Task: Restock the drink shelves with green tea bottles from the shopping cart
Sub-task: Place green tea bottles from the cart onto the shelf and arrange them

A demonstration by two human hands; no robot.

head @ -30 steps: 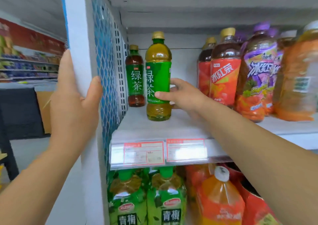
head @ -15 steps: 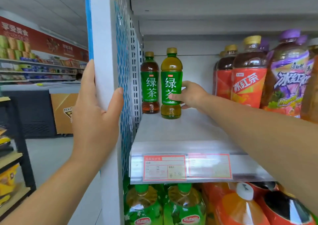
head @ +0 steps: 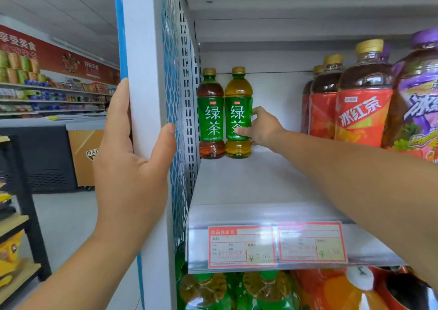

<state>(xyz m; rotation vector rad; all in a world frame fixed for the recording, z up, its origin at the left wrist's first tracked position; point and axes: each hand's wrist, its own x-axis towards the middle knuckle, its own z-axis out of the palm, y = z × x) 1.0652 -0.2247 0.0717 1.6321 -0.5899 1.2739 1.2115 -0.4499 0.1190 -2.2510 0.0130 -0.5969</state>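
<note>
Head view, facing into a white metal shelf (head: pixel 248 186) with a smooth, matt deck. At the back left corner, two slim clear-plastic bottles, upright on the deck, side by side and apparently touching, each with a ridged gold screw cap, rounded shoulders and a glossy green wrap label. Right hand (head: pixel 262 129) curled round the lighter green tea bottle (head: pixel 238 101), thumb across the label front, fingers round its far side; yellow-green liquid inside. Just left of it, the darker green tea bottle (head: pixel 211 120), brownish, close beside the perforated steel side panel (head: pixel 189 110). Left hand (head: pixel 132 167) gripping the flat white upright (head: pixel 144 72) at the end of the bay, fingers along the outer face, thumb pressed on the inner edge next to blue diamond mesh (head: pixel 171 84). Further right on the same deck, stout red-labelled bottles (head: pixel 362 112) with gold caps, then a purple-labelled bottle (head: pixel 419 101). Along the shelf lip, a clear plastic strip holding two red-bordered price tags (head: pixel 241 245). Underneath, large bottles with green labels (head: pixel 267 290).
</note>
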